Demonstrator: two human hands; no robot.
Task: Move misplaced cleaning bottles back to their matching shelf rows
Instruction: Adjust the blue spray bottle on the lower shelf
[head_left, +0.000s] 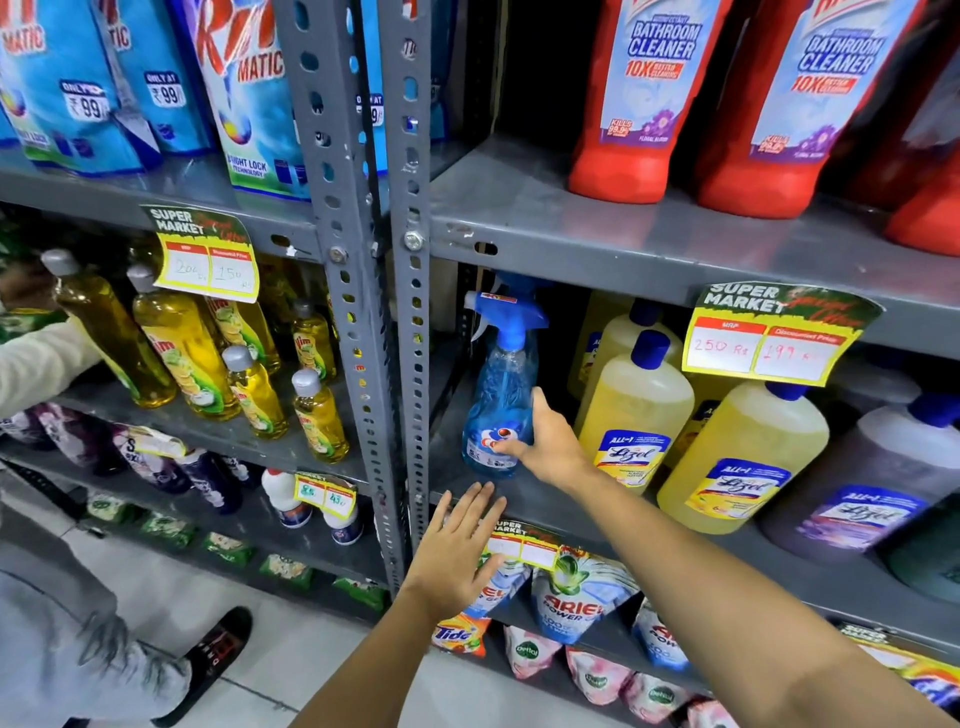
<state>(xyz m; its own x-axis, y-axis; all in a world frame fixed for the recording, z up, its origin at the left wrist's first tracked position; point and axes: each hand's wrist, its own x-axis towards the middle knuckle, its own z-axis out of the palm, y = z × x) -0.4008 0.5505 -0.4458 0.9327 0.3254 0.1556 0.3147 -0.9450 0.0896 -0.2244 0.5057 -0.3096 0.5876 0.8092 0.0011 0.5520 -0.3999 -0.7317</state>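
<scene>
Logged grey metal shelving (571, 228), shop aisle. Found right hand (543, 441) clasped round lower body of blue spray bottle (501, 387), thumb up its right side; left hand (457, 545) flat, empty, just below. Noted bottle upright, axis vertical, left end of middle shelf (530, 506), just left of yellow Lizol bottles (636, 415).

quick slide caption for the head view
Right hand grips a blue plastic trigger-spray bottle beside yellow Lizol bottles; left hand hovers open.
</scene>
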